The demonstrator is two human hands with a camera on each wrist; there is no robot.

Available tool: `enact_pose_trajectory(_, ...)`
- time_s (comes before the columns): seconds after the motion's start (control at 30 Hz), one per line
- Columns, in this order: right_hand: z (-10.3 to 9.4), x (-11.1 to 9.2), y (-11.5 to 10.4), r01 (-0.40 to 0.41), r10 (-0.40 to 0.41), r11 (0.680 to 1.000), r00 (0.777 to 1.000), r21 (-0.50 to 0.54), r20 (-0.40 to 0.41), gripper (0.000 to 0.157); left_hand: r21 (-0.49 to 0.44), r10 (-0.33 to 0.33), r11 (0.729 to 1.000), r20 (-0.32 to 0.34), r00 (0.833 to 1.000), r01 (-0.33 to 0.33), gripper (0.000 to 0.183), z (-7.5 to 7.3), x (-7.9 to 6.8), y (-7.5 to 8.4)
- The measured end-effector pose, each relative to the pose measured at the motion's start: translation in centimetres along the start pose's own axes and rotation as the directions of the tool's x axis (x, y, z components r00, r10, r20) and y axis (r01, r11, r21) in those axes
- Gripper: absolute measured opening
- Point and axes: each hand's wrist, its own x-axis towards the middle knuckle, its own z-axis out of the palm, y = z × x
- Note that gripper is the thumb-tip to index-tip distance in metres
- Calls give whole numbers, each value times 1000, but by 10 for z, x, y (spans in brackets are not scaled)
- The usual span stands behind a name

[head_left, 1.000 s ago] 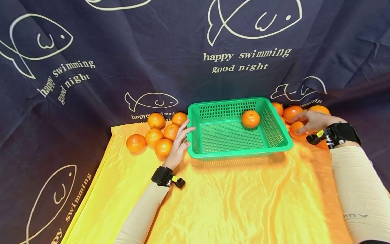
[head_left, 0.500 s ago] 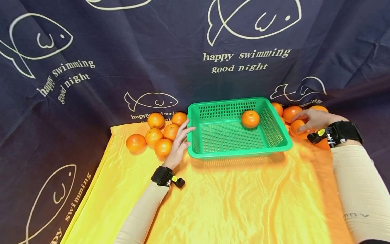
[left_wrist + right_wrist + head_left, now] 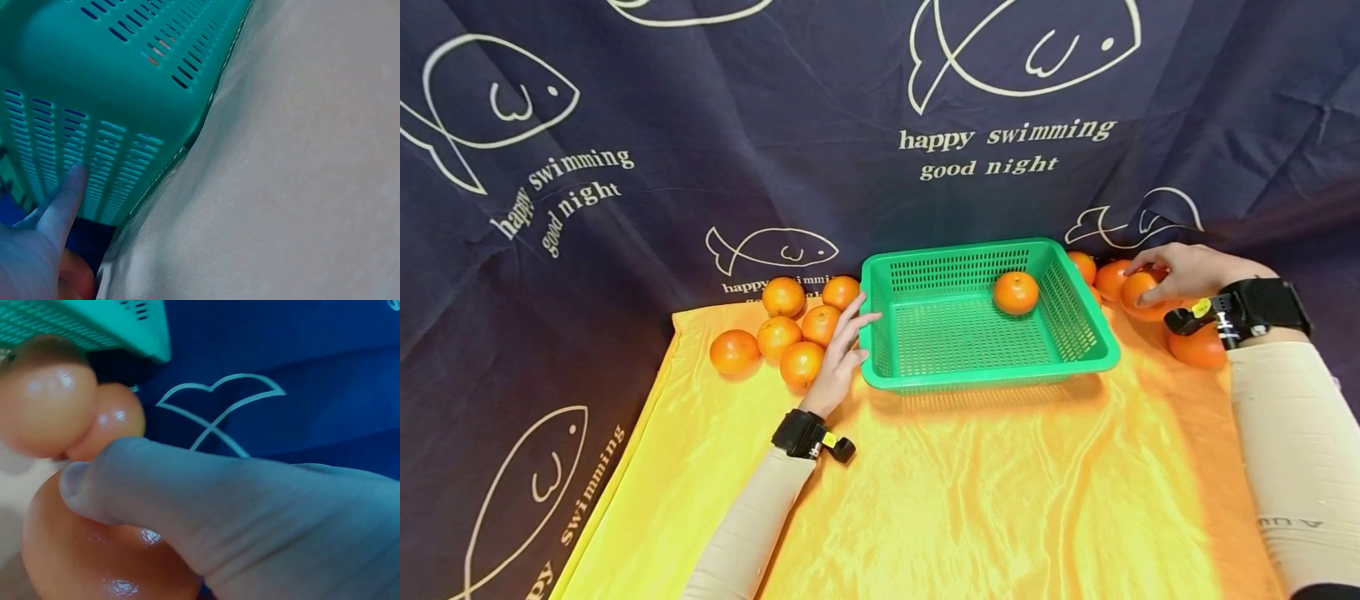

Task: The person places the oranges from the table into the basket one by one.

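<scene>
A green plastic basket [image 3: 970, 380] stands against the back cloth in the head view, with one orange [image 3: 1016, 292] inside toward its back right. My left hand [image 3: 837, 367] rests at the basket's left rim, its fingers fairly straight and reaching over the edge. In the left wrist view one straight digit [image 3: 65, 203] lies against the slotted basket wall [image 3: 94, 81]. To the right of the basket, my right hand [image 3: 1197, 271] grips an orange [image 3: 1138, 288] between thumb and fingers. The right wrist view shows the thumb lying across this orange [image 3: 106, 562]; the other fingers are hidden there.
Several oranges [image 3: 779, 337] sit in a cluster left of the basket, beside the left hand. More oranges, such as one [image 3: 1198, 346] below the right wrist, lie on the right. Yellow cloth [image 3: 985, 492] covers the table; a dark fish-print cloth [image 3: 835, 133] hangs behind.
My right hand has moved slightly back and to the right, and the orange in its grip has shifted with it, uncovering more of the orange below the wrist. The left hand has stayed put.
</scene>
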Motion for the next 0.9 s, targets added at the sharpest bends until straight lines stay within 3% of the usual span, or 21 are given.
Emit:
enact_pose_trajectory(0.33, -21, -3, -14, 9, -9, 1000, 1000, -28, -29, 56, -1, 8, 1000, -6, 1000, -8, 55, 1, -1, 1)
enact_pose_trajectory(0.5, -22, -3, -19, 21, -19, 998, 999, 63, -27, 50, 2, 7, 1000, 1, 1000, -7, 57, 1, -1, 1)
enact_pose_trajectory(0.6, -21, -1, -22, 36, -34, 998, 999, 45, -38, 47, 5, 7, 1000, 2, 1000, -7, 56, 1, -1, 1)
enact_pose_trajectory(0.73, -24, 1, -30, 42, -45, 997, 998, -60, -41, 48, 4, 7, 1000, -2, 1000, -7, 55, 1, 0, 0)
enact_pose_trajectory(0.9, -27, 5, -41, 69, -71, 996, 997, -50, -41, 48, 2, 3, 1000, -4, 1000, -3, 57, 0, 0, 1)
